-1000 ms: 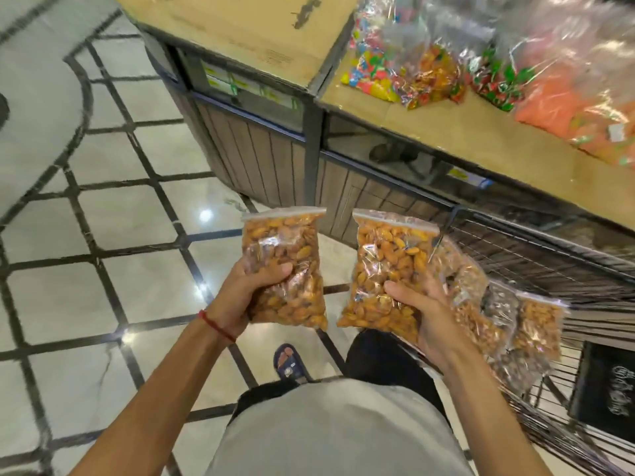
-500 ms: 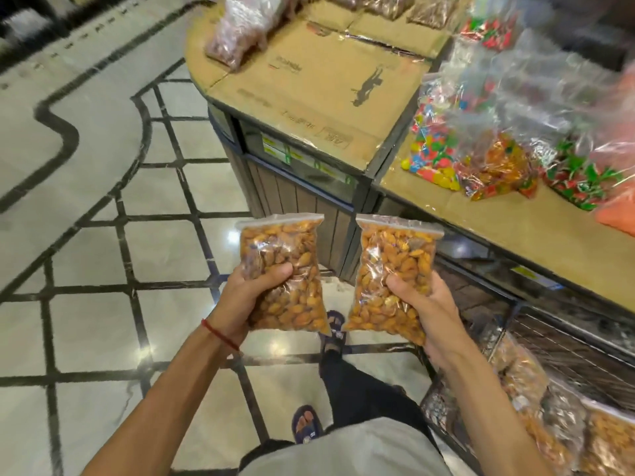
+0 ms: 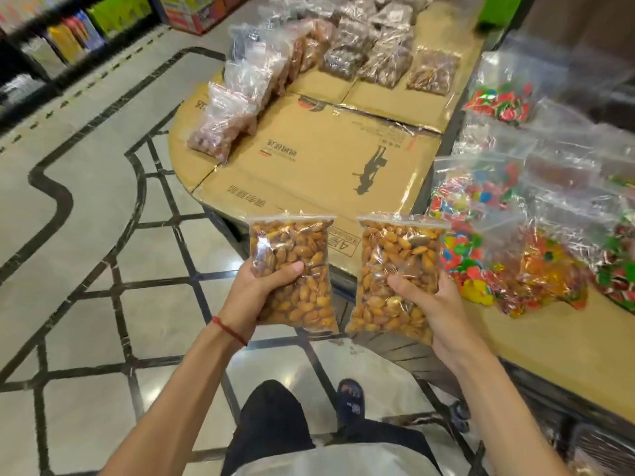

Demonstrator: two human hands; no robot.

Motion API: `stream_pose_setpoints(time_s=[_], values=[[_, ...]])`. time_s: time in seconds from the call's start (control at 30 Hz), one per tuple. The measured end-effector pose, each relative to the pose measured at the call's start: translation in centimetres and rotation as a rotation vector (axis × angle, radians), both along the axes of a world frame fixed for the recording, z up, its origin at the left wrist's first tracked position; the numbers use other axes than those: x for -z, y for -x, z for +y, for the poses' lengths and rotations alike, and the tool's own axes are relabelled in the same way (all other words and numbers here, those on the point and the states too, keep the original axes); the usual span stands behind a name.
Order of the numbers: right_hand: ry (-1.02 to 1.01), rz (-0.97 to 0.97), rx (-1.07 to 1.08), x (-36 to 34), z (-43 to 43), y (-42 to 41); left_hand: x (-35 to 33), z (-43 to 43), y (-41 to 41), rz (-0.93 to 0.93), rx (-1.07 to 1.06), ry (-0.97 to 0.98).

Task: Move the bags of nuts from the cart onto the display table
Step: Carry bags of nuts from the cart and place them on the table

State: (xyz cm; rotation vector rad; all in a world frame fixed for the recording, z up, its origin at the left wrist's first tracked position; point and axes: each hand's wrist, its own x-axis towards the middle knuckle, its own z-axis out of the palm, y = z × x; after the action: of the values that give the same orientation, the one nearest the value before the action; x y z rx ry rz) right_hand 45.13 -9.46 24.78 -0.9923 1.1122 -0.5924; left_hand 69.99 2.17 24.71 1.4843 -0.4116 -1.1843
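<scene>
My left hand grips a clear bag of orange-brown nuts, thumb across its front. My right hand grips a second such bag the same way. Both bags stand upright side by side in front of me, just short of the near edge of the display table, which is covered with flattened cardboard. Several bags of nuts lie along the table's left side and far end. Only a dark corner of the cart shows at the lower right.
Clear bags of coloured sweets are piled on the adjoining counter to the right. Tiled floor with dark lines spreads to the left. My legs and a sandalled foot are below. Shelves of goods stand at the far left.
I have stepped away from the cart toward the table, carrying both bags. The table's cardboard top and its far bags have come into view, and the cart has slid out at the right.
</scene>
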Motion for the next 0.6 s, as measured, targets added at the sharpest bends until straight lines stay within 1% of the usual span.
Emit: stream_pose_setpoints(time_s=[0.1,0.2,0.37,0.5,0.6], values=[[0.004,0.024,0.046,-0.6,-2.1,-3.2,0.2,-3.8,-4.2,0.011,0.031,0.009],[0.009,0.019,0.101,-0.8,-3.2,-6.5,0.6,-7.3,-8.7,0.017,0.115,0.005],[0.017,0.022,0.256,-1.9,-3.5,-12.5,0.2,-12.3,-15.4,0.038,0.244,-0.006],[0.006,0.029,0.362,-2.6,-3.8,-15.9,-1.4,-15.7,-19.0,0.043,0.344,-0.022],[0.034,0.02,0.401,-3.0,-4.3,-17.2,-1.7,-18.2,-20.3,0.033,0.394,0.002]])
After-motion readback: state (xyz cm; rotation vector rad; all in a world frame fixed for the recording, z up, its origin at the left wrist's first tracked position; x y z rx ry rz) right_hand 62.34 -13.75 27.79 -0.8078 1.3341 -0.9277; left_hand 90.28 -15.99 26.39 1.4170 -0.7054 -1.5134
